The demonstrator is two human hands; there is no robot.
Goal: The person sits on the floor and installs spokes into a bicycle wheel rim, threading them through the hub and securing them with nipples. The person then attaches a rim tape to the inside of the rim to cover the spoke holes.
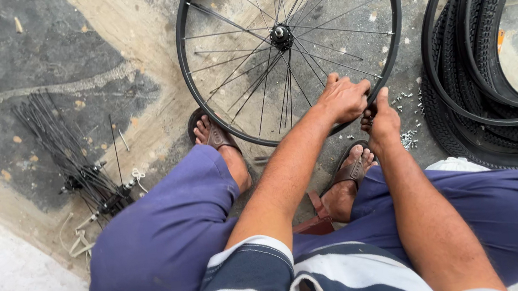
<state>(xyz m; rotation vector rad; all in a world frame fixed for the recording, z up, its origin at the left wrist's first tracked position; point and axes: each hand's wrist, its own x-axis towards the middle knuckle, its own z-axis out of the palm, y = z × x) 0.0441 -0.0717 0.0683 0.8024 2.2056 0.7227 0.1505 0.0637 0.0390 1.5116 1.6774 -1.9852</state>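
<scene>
While the wheel rim point(189, 75) lies flat ahead, left hand point(344, 98) grips its near edge; right hand point(383, 123) pinches closed just beside it.

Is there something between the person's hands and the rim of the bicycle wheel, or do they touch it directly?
Nothing visible stands between them. The left hand rests directly on the rim at the lower right of the wheel, and the right hand meets the same spot from below. What the fingers pinch there is too small to tell.
</scene>
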